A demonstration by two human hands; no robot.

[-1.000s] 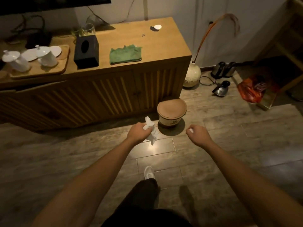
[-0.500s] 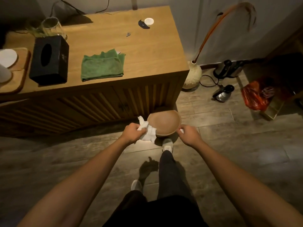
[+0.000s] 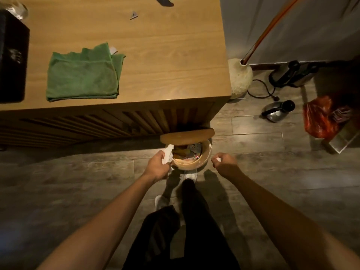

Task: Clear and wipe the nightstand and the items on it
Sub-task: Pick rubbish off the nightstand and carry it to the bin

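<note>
My left hand (image 3: 156,168) grips a crumpled white tissue (image 3: 168,154) at the left rim of a small round pedal bin (image 3: 202,162). The bin's brown lid (image 3: 187,136) stands raised, and trash shows inside. My foot (image 3: 190,175) is at the bin's base. My right hand (image 3: 224,162) hovers just right of the bin, fingers curled, pinching a small white scrap (image 3: 218,159). On the wooden nightstand (image 3: 165,55) lie a folded green cloth (image 3: 83,75) and a small scrap (image 3: 133,15).
A black tissue box (image 3: 11,57) and a glass (image 3: 16,8) stand at the nightstand's left. Right of it are a round vase (image 3: 240,76) with a long stem, two kettles (image 3: 277,112), a cord and a red plastic bag (image 3: 323,117) on the wood floor.
I have stepped closer and lean over the bin. Its lid went from shut to raised. Both hands stay at the bin's rim with the tissue and scrap.
</note>
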